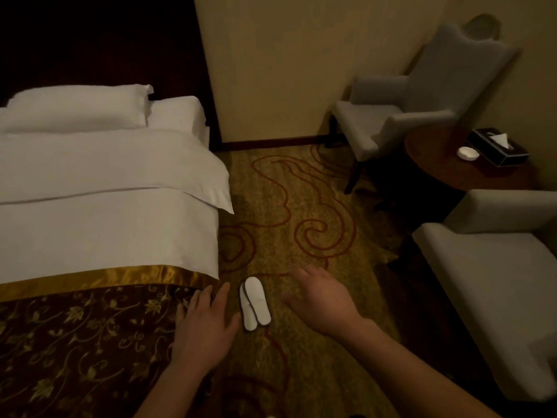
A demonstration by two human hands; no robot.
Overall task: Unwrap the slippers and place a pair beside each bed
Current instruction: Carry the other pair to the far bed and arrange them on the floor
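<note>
A pair of white slippers (254, 303) with dark edging lies side by side on the patterned carpet, just off the bed's near right corner. The bed (105, 206) has white linen, two pillows and a dark floral runner with a gold band. My left hand (208, 321) hovers just left of the slippers, over the edge of the runner, fingers spread and empty. To the right of the slippers, my right hand (319, 300) is held palm down, fingers apart, holding nothing. Neither hand touches the slippers.
A grey high-backed armchair (422, 104) stands at the back right by the wall. A round dark table (446, 167) carries a black tissue box (500, 146) and a small white dish (467, 153). A second grey chair (497, 267) fills the right side.
</note>
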